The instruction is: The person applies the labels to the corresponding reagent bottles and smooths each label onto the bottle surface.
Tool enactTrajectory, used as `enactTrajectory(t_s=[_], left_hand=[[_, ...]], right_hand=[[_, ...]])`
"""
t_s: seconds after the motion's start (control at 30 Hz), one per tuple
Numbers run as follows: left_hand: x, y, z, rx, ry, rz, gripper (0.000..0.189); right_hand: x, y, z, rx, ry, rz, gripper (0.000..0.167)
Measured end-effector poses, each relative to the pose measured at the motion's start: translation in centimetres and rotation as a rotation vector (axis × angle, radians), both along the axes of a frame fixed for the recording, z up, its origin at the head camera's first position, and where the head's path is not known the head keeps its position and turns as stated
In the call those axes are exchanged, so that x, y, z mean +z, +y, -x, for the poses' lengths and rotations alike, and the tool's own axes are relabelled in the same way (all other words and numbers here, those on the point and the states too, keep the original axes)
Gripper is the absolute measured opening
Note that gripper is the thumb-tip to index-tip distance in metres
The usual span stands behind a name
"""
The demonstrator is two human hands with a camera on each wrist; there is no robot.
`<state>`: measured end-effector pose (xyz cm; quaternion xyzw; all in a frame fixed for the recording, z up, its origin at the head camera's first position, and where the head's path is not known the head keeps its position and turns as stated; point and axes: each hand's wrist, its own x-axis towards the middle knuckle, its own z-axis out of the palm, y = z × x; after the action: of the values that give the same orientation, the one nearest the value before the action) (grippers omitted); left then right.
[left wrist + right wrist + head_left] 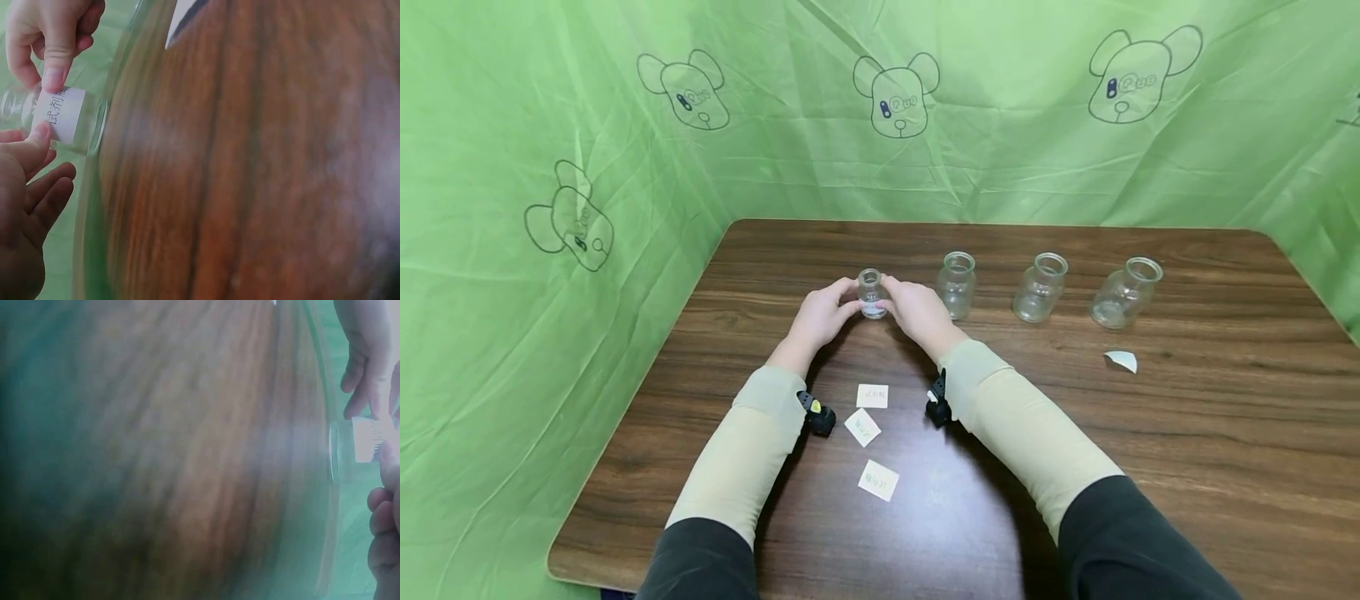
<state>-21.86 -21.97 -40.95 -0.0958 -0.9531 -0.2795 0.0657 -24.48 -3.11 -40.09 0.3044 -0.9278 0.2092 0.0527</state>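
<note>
Green curtain [1000, 167] behind brown table [1217, 467]

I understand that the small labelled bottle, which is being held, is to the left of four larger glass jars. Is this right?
Only the number is wrong: the head view shows three larger glass jars, not four. The small labelled bottle is indeed being held, to the left of them.

The white label [67, 111] on the small glass bottle [94, 125] reads "试剂", then a partly covered character. Far drawings [900, 102] on the green curtain [820, 187] show what looks like "Quo"; three nearer cards [862, 427] are illegible.
</note>
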Motion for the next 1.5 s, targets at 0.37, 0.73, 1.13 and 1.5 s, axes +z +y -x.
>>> enactTrajectory(t_s=[0.37,0.73,1.13,1.5], left_hand=[[-0.5,-0.5,-0.3,-0.029,0.055,0.050,0.023],[-0.2,-0.1,-0.4,-0.025,-0.106,-0.040,0.033],[-0.5,0.1,-0.5,-0.031,-0.050,0.011,0.034],[0.0,-0.6,-0.6,-0.034,-0.095,-0.004,0.037]], right_hand=[[0.0,0.5,-0.6,0.028,0.047,-0.025,0.040],[-0.8,0.7,-0.5,0.033,0.010,0.017,0.049],[-0.9,0.7,-0.3,0.034,0.006,-0.006,0.046],[-1.6,1.0,-0.2,0.030,-0.013,0.101,0.050]])
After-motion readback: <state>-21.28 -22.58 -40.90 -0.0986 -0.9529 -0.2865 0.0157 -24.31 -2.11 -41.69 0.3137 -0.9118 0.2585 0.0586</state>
